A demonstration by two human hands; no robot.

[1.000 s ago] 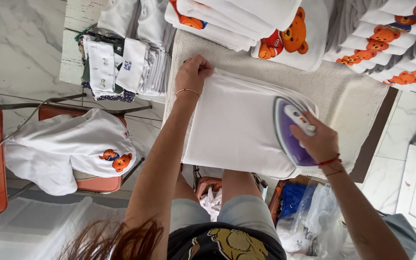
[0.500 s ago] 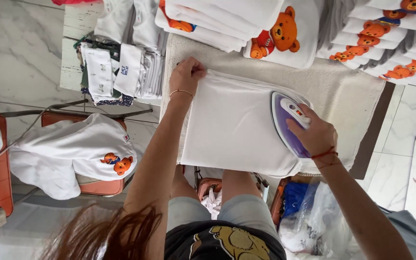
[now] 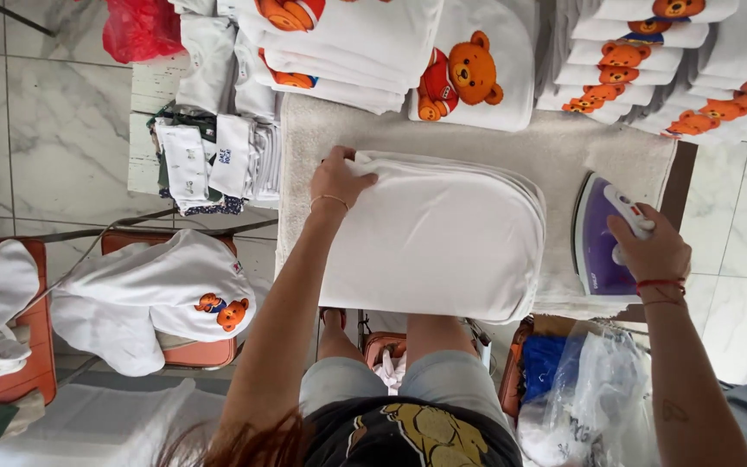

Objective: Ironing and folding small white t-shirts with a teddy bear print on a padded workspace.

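Far left, off the board: an orange chair (image 3: 192, 350) carries a heap of white garments (image 3: 144, 298), one with a bear print showing. Beyond it, by the board's far left corner, a stack of small folded clothes (image 3: 218, 164) sits on a white stand.

Left hand (image 3: 339, 177): arm stretched forward from the near edge, palm down, fingers curled over the far left corner of the folded white garment (image 3: 434, 238), pinching its edge against the padding. Thin bracelet at the wrist.

The garment lies flat in the middle of the ironing board (image 3: 564, 147) (beige cover, bare strip showing along the far edge), rounded side toward the right.

Along the far edge, stacked bear-print shirts (image 3: 469, 73) overlap the board; more stacks run on to the right.

Right hand (image 3: 650, 251): wrist bent, fingers closed round the handle of the purple iron (image 3: 598, 246), which rests at the board's right end, just beside the garment, not on it. Red thread at the wrist.

Below the near right corner: clear plastic bags (image 3: 590, 398).
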